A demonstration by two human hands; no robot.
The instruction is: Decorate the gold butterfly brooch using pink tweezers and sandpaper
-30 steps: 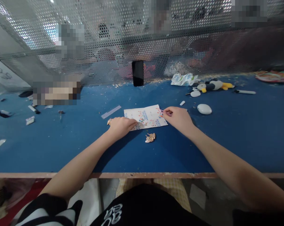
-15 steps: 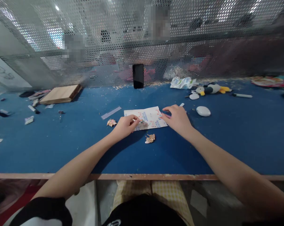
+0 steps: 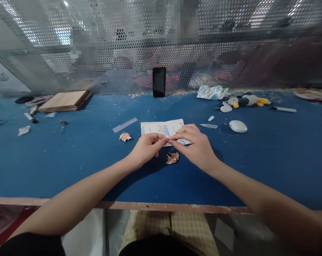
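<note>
My left hand (image 3: 147, 148) and my right hand (image 3: 196, 145) meet fingertip to fingertip above a white sheet printed "coated abrasive" (image 3: 152, 127). Both are closed in a pinch, and whatever lies between the fingertips is too small to make out. Just below the sheet lies a gold, butterfly-shaped ornament (image 3: 173, 158). A second gold ornament (image 3: 125, 137), with a pinkish middle, rests left of my left hand. Behind that one is a strip of small gems or dots (image 3: 125, 125).
A black phone (image 3: 159, 82) leans against the perforated metal screen (image 3: 110, 67). To the right are a white oval case (image 3: 238, 126), a slim translucent tube (image 3: 209, 126), a plush duck (image 3: 247, 100), a wipes packet (image 3: 212, 92) and a pen (image 3: 284, 109). Wooden boards (image 3: 64, 101) lie back left.
My right hand has moved left to join my left hand's fingertips, uncovering the translucent tube. My left hand has shifted slightly right. The view has also shifted a little.
</note>
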